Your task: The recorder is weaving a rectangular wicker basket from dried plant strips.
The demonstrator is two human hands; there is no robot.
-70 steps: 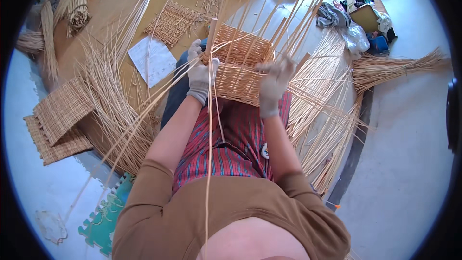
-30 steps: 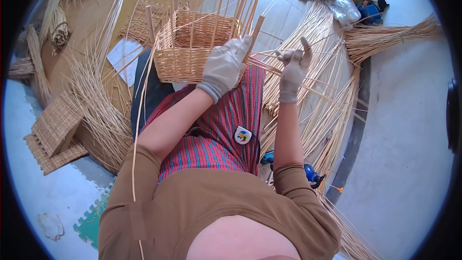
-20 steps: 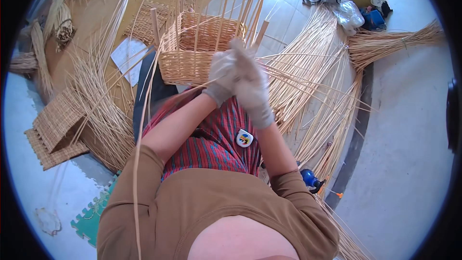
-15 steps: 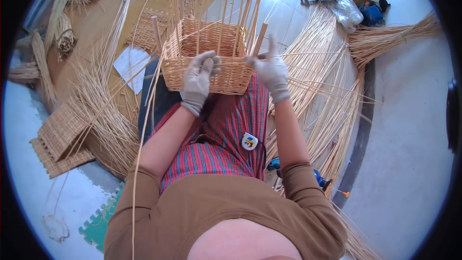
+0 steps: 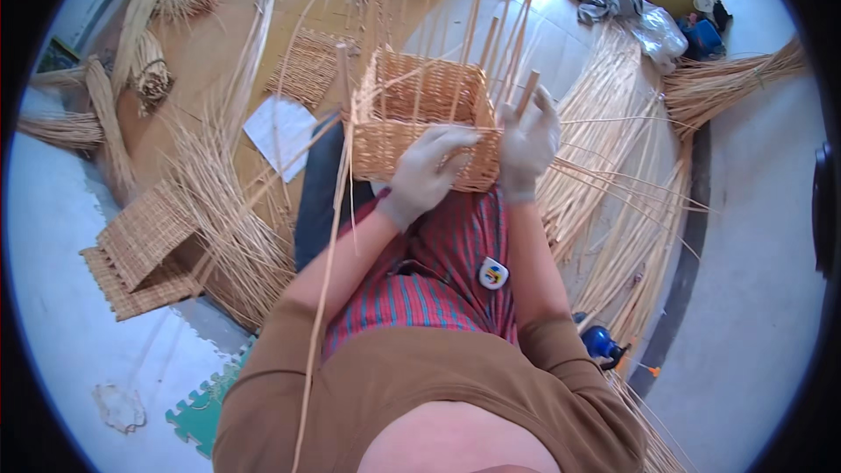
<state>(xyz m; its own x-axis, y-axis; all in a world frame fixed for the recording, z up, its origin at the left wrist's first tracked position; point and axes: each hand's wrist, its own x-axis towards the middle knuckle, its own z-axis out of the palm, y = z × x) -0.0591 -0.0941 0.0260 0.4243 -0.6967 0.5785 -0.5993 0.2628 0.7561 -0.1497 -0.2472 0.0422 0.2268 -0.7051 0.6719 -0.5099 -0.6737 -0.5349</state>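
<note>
A square wicker basket [image 5: 379,151] with tall upright strands and wooden corner stakes [image 5: 528,88] rests over my lap. My gloved left hand [image 5: 423,173] grips its front wall near the middle, fingers curled at the rim. At the right front corner, my gloved right hand [image 5: 528,144] has bent fingers beside the stake; what lies between them is too blurred to name. Loose strands stick out rightward from that corner, and a long strand [image 5: 324,298] hangs down past the left corner. A white round badge-like object [image 5: 493,272] lies on my striped red cloth.
Bundles of cane lie left [image 5: 149,70] and right [image 5: 596,166]. Woven panels [image 5: 140,236] and white paper [image 5: 279,131] lie on the left. Cloth and bags [image 5: 604,0] pile up at back right. A green foam mat [image 5: 201,412] and blue bottle-like object [image 5: 600,342] sit lower down.
My left hand has left the right corner for the middle of the front wall. My right hand has moved up against that corner. Basket and surroundings appear shifted rightward in the picture since half a second ago.
</note>
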